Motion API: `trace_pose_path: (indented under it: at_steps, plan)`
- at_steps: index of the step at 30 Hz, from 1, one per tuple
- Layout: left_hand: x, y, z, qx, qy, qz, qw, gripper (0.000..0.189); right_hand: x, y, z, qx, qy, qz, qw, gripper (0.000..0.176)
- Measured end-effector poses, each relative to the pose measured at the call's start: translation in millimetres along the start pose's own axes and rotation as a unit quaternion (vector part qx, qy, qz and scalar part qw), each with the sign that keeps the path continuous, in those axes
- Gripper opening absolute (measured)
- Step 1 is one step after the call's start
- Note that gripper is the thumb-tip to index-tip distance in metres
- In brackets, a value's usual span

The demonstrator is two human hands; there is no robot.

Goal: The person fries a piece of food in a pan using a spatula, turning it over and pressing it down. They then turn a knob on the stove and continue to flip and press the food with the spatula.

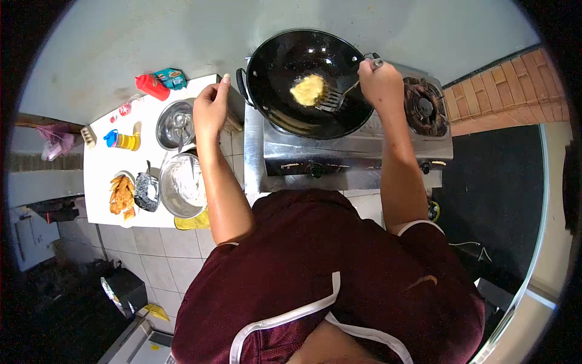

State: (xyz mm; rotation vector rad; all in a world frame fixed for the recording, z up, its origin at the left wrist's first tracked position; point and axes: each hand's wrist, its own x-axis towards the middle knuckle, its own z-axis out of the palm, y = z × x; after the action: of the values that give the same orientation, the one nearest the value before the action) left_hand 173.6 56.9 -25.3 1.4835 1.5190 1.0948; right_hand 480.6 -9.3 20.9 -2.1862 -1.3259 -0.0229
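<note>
My right hand (382,85) is closed round the handle of a metal slotted spatula (331,99). The spatula's slotted head is inside a black wok (285,115), against the right edge of a pale yellow battered piece of food (308,90). Shiny oil surrounds the piece. My left hand (210,112) is raised just left of the wok's left handle, apart from it. Its thumb stretches away from loosely curled fingers, with nothing visible in them. Below and left of that hand are a steel bowl (162,130) with a utensil and a larger bowl (167,197) of white batter or flour.
The wok sits on a steel gas stove (364,159); a second burner (426,108) is to its right. A white table (97,176) at left holds a plate of fried pieces (123,195), a black speckled container (146,193), a yellow bottle (127,141) and a red bottle (151,87).
</note>
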Motion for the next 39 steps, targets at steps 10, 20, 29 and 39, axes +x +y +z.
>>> trace_pose_path:
  at_steps: [10, 20, 29, 39]
  plan:
    - [-4.6, 6.3, -3.0, 0.020, 0.001, -0.010, 1.000, 0.048, -13.4, -0.2, 2.6, 0.133, 0.038, -0.016, 0.990, 0.037]
    - [-10.7, 14.8, -16.3, 0.018, 0.025, -0.003, 1.000, 0.047, -19.9, -28.8, -8.5, 0.208, 0.084, -0.090, 0.970, 0.031]
    - [-12.1, 13.7, -25.3, -0.003, 0.053, -0.021, 0.998, 0.047, -19.6, -37.2, -2.1, 0.265, 0.032, -0.038, 0.963, 0.029]
    - [-14.0, 12.8, -20.9, -0.017, 0.043, -0.007, 0.999, 0.045, -26.4, -7.8, 4.5, 0.174, 0.050, -0.058, 0.982, 0.028]
